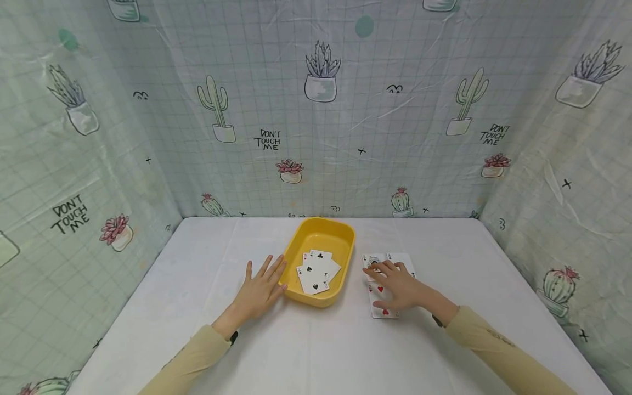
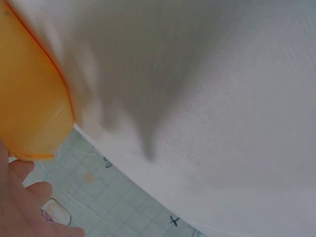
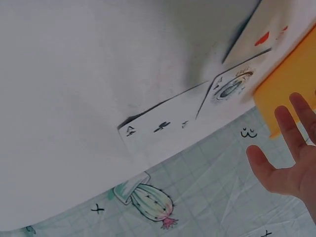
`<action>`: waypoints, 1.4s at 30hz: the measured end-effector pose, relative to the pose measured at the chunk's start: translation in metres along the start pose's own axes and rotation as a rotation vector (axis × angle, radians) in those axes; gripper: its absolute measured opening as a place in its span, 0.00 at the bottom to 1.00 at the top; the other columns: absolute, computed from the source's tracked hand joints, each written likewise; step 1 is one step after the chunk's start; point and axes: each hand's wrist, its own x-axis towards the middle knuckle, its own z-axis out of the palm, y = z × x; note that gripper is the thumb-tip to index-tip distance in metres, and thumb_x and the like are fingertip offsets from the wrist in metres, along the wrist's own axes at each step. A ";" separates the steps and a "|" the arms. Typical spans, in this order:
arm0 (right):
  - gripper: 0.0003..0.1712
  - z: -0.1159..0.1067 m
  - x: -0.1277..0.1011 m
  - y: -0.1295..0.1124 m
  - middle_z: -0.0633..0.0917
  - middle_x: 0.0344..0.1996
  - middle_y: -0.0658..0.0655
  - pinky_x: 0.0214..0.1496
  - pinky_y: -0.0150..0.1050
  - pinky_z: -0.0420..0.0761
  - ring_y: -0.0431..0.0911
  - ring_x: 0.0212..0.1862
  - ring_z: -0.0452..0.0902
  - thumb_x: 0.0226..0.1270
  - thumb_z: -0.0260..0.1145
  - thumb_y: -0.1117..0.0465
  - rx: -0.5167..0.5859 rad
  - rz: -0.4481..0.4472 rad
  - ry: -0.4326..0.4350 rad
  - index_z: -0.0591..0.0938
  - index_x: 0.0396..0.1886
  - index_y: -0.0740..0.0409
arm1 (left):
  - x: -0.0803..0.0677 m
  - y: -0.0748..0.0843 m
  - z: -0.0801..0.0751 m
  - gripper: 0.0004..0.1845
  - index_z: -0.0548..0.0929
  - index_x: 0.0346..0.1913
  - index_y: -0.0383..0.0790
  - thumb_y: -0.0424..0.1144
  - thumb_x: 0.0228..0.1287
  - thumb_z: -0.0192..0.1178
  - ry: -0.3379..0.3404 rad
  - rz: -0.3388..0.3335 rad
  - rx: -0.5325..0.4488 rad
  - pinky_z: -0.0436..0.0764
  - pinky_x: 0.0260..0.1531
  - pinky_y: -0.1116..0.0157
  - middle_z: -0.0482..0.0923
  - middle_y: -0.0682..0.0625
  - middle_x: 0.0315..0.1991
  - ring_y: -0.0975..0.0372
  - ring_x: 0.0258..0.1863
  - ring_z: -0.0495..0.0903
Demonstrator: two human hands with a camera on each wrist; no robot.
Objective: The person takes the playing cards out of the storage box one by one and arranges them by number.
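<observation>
A yellow tray (image 1: 321, 299) stands at the table's middle, with several playing cards (image 1: 316, 269) lying face up and overlapping inside. My left hand (image 1: 259, 288) lies at the tray's left side, fingers straight and spread, fingertips against its rim. To the right of the tray, my right hand (image 1: 400, 288) is over a group of face-up cards, fingers spread, with nothing seen in its grip. Under it are an ornate ace of spades (image 3: 232, 86), an ace of clubs (image 3: 160, 126) and a hearts card (image 1: 385, 313). The hand partly hides them in the head view.
A white-covered table (image 1: 316, 356) carries everything. Cloth printed with cacti (image 1: 217, 104) hangs along the back and both sides, meeting the table's edges.
</observation>
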 end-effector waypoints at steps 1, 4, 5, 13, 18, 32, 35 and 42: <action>0.44 -0.002 0.003 0.000 0.67 0.60 0.57 0.55 0.61 0.61 0.54 0.59 0.61 0.51 0.63 0.41 -0.007 -0.008 0.017 0.61 0.66 0.52 | 0.000 0.000 0.000 0.31 0.54 0.68 0.44 0.54 0.67 0.40 0.002 0.001 -0.001 0.40 0.60 0.37 0.49 0.51 0.70 0.50 0.70 0.48; 0.42 -0.006 0.012 -0.002 0.68 0.58 0.57 0.54 0.60 0.62 0.52 0.58 0.62 0.52 0.63 0.42 -0.013 -0.031 0.075 0.62 0.65 0.54 | 0.000 -0.001 0.000 0.31 0.54 0.68 0.43 0.54 0.67 0.41 0.010 0.006 0.001 0.40 0.60 0.37 0.49 0.51 0.70 0.50 0.70 0.48; 0.42 -0.009 0.015 -0.002 0.68 0.58 0.57 0.54 0.59 0.63 0.52 0.58 0.62 0.53 0.63 0.42 -0.006 -0.037 0.091 0.63 0.65 0.55 | 0.000 -0.001 0.000 0.31 0.54 0.68 0.43 0.54 0.67 0.41 0.013 0.009 0.002 0.40 0.60 0.37 0.49 0.51 0.70 0.50 0.69 0.48; 0.39 -0.018 0.043 -0.009 0.68 0.59 0.56 0.55 0.57 0.62 0.51 0.57 0.62 0.57 0.60 0.43 0.021 -0.021 0.128 0.63 0.65 0.54 | -0.001 0.000 -0.003 0.31 0.54 0.68 0.43 0.54 0.66 0.41 0.008 0.013 0.019 0.43 0.60 0.36 0.50 0.50 0.70 0.51 0.69 0.49; 0.36 -0.019 0.059 -0.013 0.69 0.59 0.55 0.56 0.56 0.63 0.50 0.57 0.63 0.58 0.58 0.43 0.026 -0.024 0.149 0.64 0.64 0.52 | -0.002 -0.001 -0.002 0.32 0.54 0.68 0.43 0.54 0.66 0.41 0.005 0.007 0.014 0.42 0.60 0.36 0.50 0.51 0.70 0.51 0.70 0.48; 0.35 -0.022 0.094 -0.027 0.69 0.59 0.54 0.59 0.59 0.58 0.51 0.60 0.61 0.57 0.60 0.43 0.084 0.044 0.045 0.66 0.63 0.53 | 0.001 -0.001 0.000 0.31 0.54 0.68 0.43 0.54 0.66 0.41 0.018 0.013 0.009 0.43 0.59 0.36 0.49 0.51 0.70 0.50 0.69 0.49; 0.36 -0.021 0.101 -0.028 0.69 0.59 0.55 0.61 0.60 0.55 0.52 0.60 0.60 0.56 0.61 0.43 0.098 0.045 0.011 0.66 0.63 0.52 | 0.001 -0.002 -0.001 0.31 0.54 0.69 0.44 0.55 0.67 0.41 0.007 0.005 0.019 0.42 0.60 0.36 0.49 0.52 0.71 0.51 0.69 0.49; 0.39 -0.012 0.116 -0.030 0.68 0.60 0.52 0.61 0.59 0.56 0.51 0.60 0.59 0.53 0.61 0.40 0.036 0.031 -0.072 0.65 0.64 0.50 | 0.000 -0.001 -0.003 0.32 0.53 0.69 0.44 0.55 0.66 0.41 -0.011 0.002 0.015 0.42 0.60 0.36 0.49 0.51 0.70 0.50 0.69 0.49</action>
